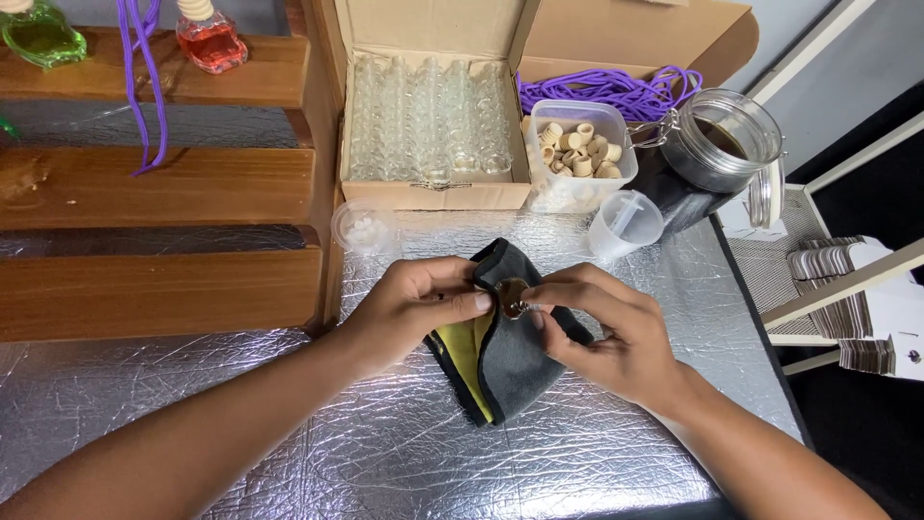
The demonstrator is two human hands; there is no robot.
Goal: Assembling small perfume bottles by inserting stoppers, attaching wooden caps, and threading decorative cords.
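The left hand [416,300] has its fingers curled and its thumb pressed down on the folded edge of a dark grey cloth [525,361], so it pinches the cloth near the top. The right hand [606,327] comes from the other side, and its thumb and first fingers are pressed together on a small object [512,299] which sits in the fold of the cloth. This object looks brownish with a shiny part, but it is mostly covered by fingers and cloth, and I cannot tell exactly what it is. The two hands almost touch each other over it.

The cloth is grey outside and yellow inside, and the yellow side shows under the left hand. Its lower part lies on the table [385,453], which is covered with a crinkled silver foil sheet.

Just behind the hands stands a small clear plastic cup [361,229] with something white inside, and to the right of it a clear measuring cup [626,223] with a syringe in it. Behind these is an open cardboard box [433,130] full of small clear glass bottles in rows. Beside the box stands a plastic tub [582,144] with pale wooden caps, and behind the tub lies a bundle of purple cord [616,91]. At the far right a big glass jar [717,144] with dark liquid stands open, with its hinged lid hanging at the side.

On the left is a wooden step shelf [154,183]. On its top step stand a green bottle [38,34] and a red bottle [210,40], and more purple cord hangs between them.
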